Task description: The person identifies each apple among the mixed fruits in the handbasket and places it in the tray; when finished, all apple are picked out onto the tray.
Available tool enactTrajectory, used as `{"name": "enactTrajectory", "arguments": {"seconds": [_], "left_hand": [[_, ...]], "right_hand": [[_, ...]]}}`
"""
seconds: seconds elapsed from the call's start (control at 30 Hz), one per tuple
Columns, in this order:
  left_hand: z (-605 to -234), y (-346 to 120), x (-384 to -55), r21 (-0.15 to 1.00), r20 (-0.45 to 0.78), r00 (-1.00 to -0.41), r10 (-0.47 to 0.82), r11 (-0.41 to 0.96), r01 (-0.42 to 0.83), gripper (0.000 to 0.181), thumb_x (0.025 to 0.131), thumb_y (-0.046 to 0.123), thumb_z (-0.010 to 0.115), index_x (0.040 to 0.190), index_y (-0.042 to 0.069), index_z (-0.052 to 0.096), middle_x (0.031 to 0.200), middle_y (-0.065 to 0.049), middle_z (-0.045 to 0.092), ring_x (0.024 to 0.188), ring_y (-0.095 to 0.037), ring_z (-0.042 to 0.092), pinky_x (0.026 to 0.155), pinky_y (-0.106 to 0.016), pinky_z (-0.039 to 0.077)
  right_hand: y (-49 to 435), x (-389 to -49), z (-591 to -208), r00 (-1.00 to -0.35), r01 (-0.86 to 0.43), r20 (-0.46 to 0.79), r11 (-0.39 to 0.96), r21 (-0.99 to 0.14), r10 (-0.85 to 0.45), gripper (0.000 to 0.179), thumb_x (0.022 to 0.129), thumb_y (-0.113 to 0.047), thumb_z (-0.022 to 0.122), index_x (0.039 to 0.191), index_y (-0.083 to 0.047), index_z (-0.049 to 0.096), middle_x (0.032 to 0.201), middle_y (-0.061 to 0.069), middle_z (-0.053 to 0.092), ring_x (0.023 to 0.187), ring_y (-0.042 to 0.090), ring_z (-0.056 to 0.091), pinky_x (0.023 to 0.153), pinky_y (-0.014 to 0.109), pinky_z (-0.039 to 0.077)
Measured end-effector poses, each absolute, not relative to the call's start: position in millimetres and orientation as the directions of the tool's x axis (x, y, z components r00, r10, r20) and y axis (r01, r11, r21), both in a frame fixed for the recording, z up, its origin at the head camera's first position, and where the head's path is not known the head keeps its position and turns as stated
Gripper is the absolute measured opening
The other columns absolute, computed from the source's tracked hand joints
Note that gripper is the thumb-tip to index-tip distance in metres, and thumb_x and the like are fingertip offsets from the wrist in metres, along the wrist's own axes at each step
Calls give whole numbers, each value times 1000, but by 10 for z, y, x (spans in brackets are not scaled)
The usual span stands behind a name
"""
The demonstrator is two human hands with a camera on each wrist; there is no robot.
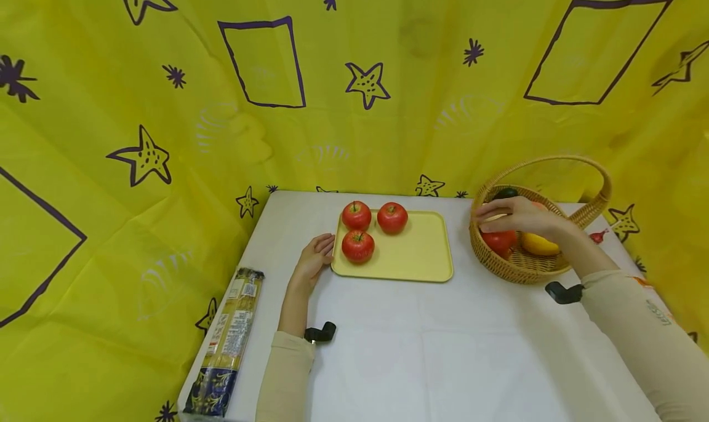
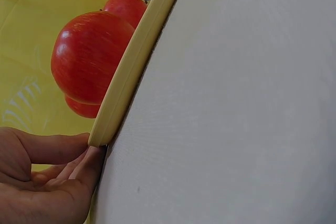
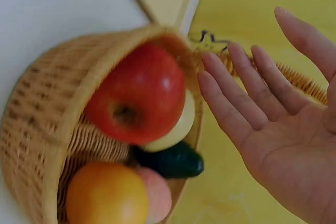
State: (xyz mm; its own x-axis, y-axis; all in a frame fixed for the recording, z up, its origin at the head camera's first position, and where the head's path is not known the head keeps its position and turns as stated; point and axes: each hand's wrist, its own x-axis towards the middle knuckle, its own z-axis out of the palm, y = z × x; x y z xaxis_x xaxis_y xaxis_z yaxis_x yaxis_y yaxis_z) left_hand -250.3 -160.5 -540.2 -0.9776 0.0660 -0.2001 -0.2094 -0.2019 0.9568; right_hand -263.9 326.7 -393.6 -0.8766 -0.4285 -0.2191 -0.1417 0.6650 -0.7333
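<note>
A pale yellow tray (image 1: pixel 415 250) lies on the table with three red apples (image 1: pixel 357 246) grouped at its left side. At the tray's left edge, my left hand (image 1: pixel 314 261) pinches the rim between thumb and fingers, close to the tabletop in the left wrist view. My right hand (image 1: pixel 517 216) hovers over the wicker basket (image 1: pixel 517 273), its fingers spread and holding nothing in the right wrist view. Inside the basket sit a red apple (image 3: pixel 137 95), a yellow-orange fruit (image 3: pixel 107 192), a dark green item (image 3: pixel 170 161), a pale round item (image 3: pixel 176 127) and a pinkish fruit (image 3: pixel 156 195).
Along the table's left edge lies a long clear pack (image 1: pixel 227 342) of what looks like dry noodles. The basket's handle (image 1: pixel 554 159) arches above it. A small red item (image 1: pixel 598 236) shows beside the basket's right side. Yellow patterned cloth (image 1: pixel 354 139) hangs behind the table.
</note>
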Motion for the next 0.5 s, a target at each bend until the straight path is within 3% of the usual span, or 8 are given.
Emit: {"name": "enactTrajectory", "arguments": {"seconds": [0.23, 0.4, 0.5], "left_hand": [[-5432, -1604, -2521, 956, -210, -976, 64, -197, -219, 73, 86, -29, 45, 155, -6, 37, 160, -24, 42, 151, -34, 38, 122, -44, 35], [-5431, -1611, -2527, 955, -205, -977, 61, -205, -213, 74, 85, -30, 45, 155, -6, 37, 160, -24, 42, 151, -34, 38, 122, -44, 34], [-5429, -1614, -2518, 956, -201, -978, 64, -203, -210, 74, 85, -30, 44, 155, -7, 37, 160, -25, 41, 152, -34, 37, 123, -43, 34]], "right_hand": [[3605, -2732, -4018, -874, -109, -268, 700, -705, -406, 47, 98, -30, 74, 136, -5, 65, 135, 17, 67, 115, 20, 64, 91, 23, 54], [3726, -2821, -4060, -841, -103, -287, 657, -747, -458, 50, 95, -16, 76, 139, 1, 60, 143, 24, 60, 129, 39, 61, 93, 19, 53], [3765, -2868, -4087, -794, -109, -321, 640, -761, -517, 57, 93, -12, 77, 144, 0, 56, 151, 25, 53, 141, 49, 47, 106, 34, 52]]}}
